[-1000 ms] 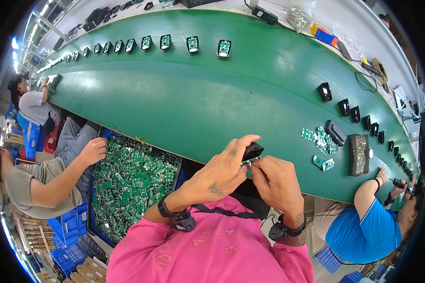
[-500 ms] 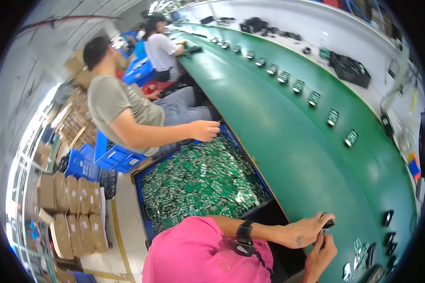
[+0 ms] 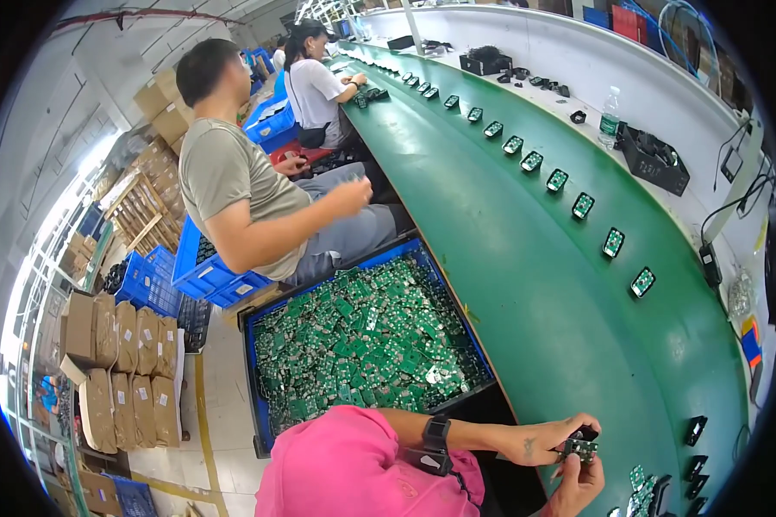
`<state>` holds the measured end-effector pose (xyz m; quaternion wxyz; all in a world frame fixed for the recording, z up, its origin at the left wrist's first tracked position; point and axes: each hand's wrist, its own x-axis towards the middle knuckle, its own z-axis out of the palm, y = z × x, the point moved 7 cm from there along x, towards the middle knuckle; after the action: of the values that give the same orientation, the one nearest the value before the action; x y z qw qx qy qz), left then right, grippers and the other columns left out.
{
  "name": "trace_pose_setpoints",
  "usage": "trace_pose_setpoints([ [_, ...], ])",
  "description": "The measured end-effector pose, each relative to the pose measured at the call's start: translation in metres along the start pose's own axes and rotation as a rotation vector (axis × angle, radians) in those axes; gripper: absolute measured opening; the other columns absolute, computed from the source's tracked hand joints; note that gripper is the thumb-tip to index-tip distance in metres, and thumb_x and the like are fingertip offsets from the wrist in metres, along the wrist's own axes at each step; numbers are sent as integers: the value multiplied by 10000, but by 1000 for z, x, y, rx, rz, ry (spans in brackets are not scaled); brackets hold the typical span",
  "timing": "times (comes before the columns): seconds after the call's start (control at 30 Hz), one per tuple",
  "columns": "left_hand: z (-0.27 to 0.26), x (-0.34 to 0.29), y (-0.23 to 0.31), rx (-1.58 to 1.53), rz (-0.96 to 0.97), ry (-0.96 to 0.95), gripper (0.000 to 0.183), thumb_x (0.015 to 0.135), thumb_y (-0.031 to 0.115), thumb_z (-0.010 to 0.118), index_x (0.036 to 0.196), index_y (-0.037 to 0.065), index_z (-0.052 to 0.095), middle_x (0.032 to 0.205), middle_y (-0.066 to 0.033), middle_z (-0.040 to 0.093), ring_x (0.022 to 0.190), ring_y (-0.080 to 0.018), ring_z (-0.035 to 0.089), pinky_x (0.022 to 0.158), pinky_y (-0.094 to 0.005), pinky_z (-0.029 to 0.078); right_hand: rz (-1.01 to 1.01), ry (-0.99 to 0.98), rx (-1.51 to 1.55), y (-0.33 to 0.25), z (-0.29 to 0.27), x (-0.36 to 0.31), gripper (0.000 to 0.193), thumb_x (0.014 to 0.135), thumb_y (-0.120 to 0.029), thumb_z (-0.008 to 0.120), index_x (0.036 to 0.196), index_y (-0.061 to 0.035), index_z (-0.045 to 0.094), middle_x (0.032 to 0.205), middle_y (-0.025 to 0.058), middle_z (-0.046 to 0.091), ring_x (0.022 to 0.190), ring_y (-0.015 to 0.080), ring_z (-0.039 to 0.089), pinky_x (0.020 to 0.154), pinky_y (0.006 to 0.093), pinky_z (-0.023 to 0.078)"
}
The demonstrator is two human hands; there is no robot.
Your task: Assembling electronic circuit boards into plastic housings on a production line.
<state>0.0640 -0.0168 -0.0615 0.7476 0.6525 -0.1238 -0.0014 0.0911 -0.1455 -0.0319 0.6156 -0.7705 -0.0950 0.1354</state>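
In my left hand (image 3: 535, 443), with a black band on the wrist, is a small black plastic housing (image 3: 590, 430), held at the green bench's near edge. My right hand (image 3: 575, 488) comes up from below and pinches a small green circuit board (image 3: 581, 450) against the housing's open side. How far the board sits inside cannot be made out. Just right of my hands lie loose green boards (image 3: 640, 493) in a small pile. Several black housings (image 3: 696, 431) stand in a row beyond them.
A large blue-rimmed crate (image 3: 248, 362) full of green boards stands left of the bench (image 3: 526, 319). Black housings with boards (image 3: 612, 242) line the bench. A co-worker (image 3: 241, 172) sits beyond the crate; another person (image 3: 315, 86) works farther off. Cartons (image 3: 129, 370) are stacked at left.
The board now shows clearly at the housing between my hands. The nearer co-worker's hand has drawn back from the crate's far edge toward their lap. The whole view has shifted slightly.
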Motion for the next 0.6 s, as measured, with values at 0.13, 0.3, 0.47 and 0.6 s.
trace_pose_setpoints([
  [0.13,-12,5,21,193,87,48,553,816,-63,569,1343,62,458,1239,-141,548,1134,-279,578,968,-361,467,11,3,256,21,-4,5,292,974,-199,634,758,-8,591,686,28,591,562,63,531,428,232,352],
  [0.3,-33,2,41,348,144,227,515,824,14,687,1314,80,542,1177,-114,605,1038,-261,621,906,-355,508,-27,-86,147,-18,16,10,194,921,-46,626,737,-5,579,633,-1,521,541,80,466,468,256,328],
  [0.47,-27,4,48,360,143,213,498,877,-3,625,1359,73,525,1195,-129,559,1000,-240,602,872,-309,497,-345,-38,-288,-53,16,2,136,912,-38,647,801,26,602,697,114,565,587,218,527,552,330,411],
  [0.6,-15,-1,49,411,95,187,612,910,-77,508,1494,37,362,1274,-142,534,1112,-229,576,962,-331,470,-287,13,-199,-46,6,6,158,920,-70,666,808,29,612,689,103,552,576,201,525,539,328,402],
])
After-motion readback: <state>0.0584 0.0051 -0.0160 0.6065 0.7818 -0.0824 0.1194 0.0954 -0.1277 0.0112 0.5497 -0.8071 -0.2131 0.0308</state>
